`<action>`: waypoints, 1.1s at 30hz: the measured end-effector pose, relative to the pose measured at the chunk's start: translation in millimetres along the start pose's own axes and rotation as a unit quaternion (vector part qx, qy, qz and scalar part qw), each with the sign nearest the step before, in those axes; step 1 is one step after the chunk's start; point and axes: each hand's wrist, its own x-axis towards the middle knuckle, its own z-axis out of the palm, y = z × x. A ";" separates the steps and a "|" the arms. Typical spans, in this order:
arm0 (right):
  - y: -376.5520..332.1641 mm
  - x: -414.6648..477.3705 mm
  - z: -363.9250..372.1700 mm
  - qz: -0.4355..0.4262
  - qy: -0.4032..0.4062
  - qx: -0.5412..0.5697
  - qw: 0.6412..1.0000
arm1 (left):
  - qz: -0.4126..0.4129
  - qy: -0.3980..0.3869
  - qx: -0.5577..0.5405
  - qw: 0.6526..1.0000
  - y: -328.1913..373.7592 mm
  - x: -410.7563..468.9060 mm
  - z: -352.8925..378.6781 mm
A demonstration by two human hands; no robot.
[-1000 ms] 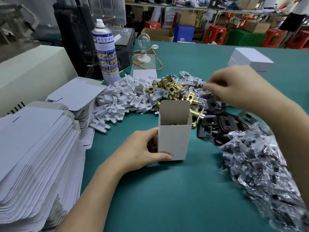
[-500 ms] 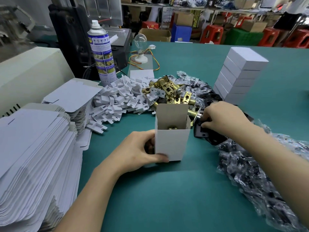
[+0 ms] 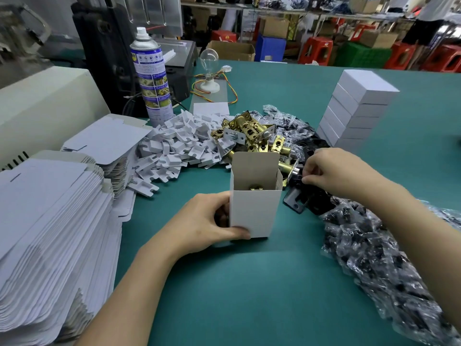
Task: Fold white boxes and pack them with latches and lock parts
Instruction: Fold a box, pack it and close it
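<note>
Left hand (image 3: 199, 226) round box (image 3: 254, 213), latch (image 3: 256, 188) half-hidden

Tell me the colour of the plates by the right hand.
The plates are black; head view.

Upright white box (image 3: 254, 211) open-topped, brass latch (image 3: 256, 188) inside, black plates (image 3: 299, 198) just right

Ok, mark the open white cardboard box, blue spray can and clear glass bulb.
open white cardboard box (image 3: 255, 213): head view, front wall.
blue spray can (image 3: 151, 81): head view, label.
clear glass bulb (image 3: 209, 58): head view, globe.
</note>
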 end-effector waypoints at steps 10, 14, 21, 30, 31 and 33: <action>-22.8 -14.1 -9.1 0.076 0.049 0.436 0.895 | -0.003 -0.002 0.005 1.000 -1.7 1.1 0.5; -41.9 -20.7 -8.0 0.092 0.006 0.650 0.754 | 0.000 -0.002 0.006 1.000 -2.7 0.7 0.3; -40.1 -23.6 -12.5 0.095 -0.009 0.752 0.652 | -0.003 -0.006 0.010 1.000 -2.7 0.9 0.1; -45.6 -18.0 9.6 0.053 0.052 0.426 0.902 | 0.013 -0.012 0.003 1.000 -3.4 1.4 -0.6; -46.5 -17.0 14.4 0.032 0.039 0.373 0.927 | 0.016 -0.014 0.008 1.000 -3.5 1.3 -1.4; -48.4 -15.6 26.6 -0.004 0.017 0.247 0.969 | 0.019 -0.016 0.020 0.999 -3.6 1.4 -1.7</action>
